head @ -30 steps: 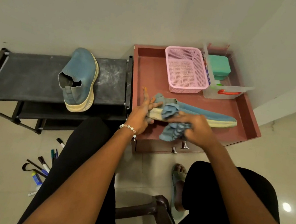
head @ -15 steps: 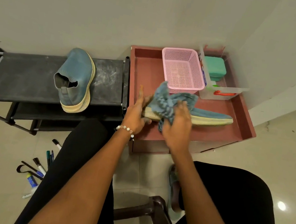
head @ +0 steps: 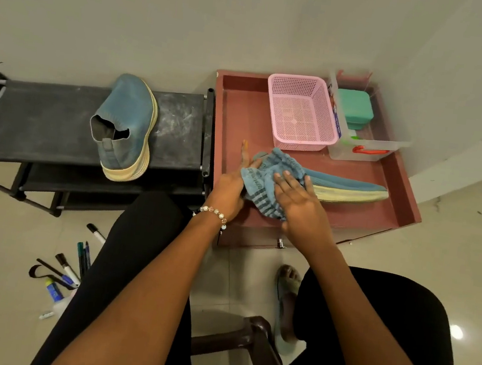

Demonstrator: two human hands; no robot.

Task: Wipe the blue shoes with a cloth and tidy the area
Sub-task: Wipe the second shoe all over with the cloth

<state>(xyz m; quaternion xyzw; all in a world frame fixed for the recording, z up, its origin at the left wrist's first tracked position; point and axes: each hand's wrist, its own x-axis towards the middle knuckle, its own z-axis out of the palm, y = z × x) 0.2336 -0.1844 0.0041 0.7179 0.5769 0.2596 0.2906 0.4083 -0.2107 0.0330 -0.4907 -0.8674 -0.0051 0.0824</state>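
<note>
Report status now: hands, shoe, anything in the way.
Left hand steadies the shoe's heel. Right hand presses the blue cloth flat onto the shoe on the red tray. Second shoe waits on the black rack. Nothing blocking.

Plain off-white wall (head: 163,19) behind, meeting a second wall (head: 477,75) in the corner at right, pale skirting along its base. Glossy cream tile floor (head: 455,241) with a light glare spot (head: 456,331). Black shoe rack (head: 42,125) against the wall, reddish-brown cabinet (head: 407,210) just beside it, dark brown stool (head: 244,336) at bottom.
</note>
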